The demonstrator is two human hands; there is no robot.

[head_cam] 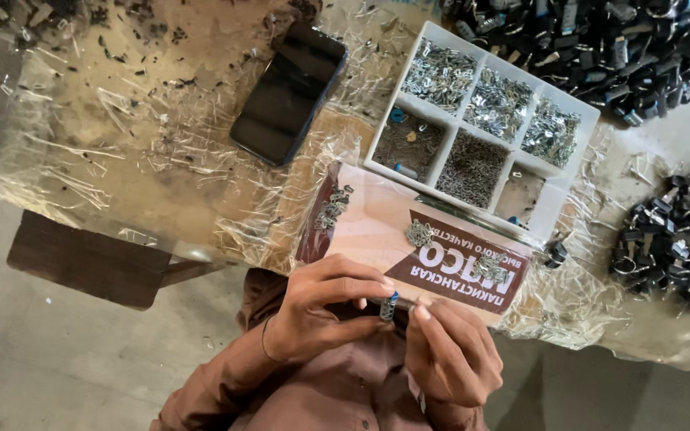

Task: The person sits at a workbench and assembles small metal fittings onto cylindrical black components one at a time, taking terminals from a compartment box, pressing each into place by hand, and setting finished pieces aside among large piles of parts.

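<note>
Metal, small and grey with a blue tip, is what is pinched between the two hands: a little part (pixel 389 306) is held at the near edge of the table, just in front of the person's chest. The left hand (pixel 321 315) is curled tightly, its thumb and forefinger closed on the part. The right hand (pixel 453 351) is also closed, with its thumb and forefinger tip pressed against the part's other side.

Just beyond the hands a printed card (pixel 417 247) is laid on the table (pixel 121 144), which is covered with crinkled clear plastic. Two small clusters of metal pieces are seen on the card, one (pixel 333 207) near its left edge and one (pixel 420 233) near its middle.

Behind the card a white tray (pixel 485 128) with six compartments is set; three are filled with bright metal bits, the others with darker small parts. One black phone (pixel 289 92) is laid face up to the tray's left. Two heaps of black parts are piled at the far right, one (pixel 600 40) at the top and one (pixel 672 239) lower down.
</note>
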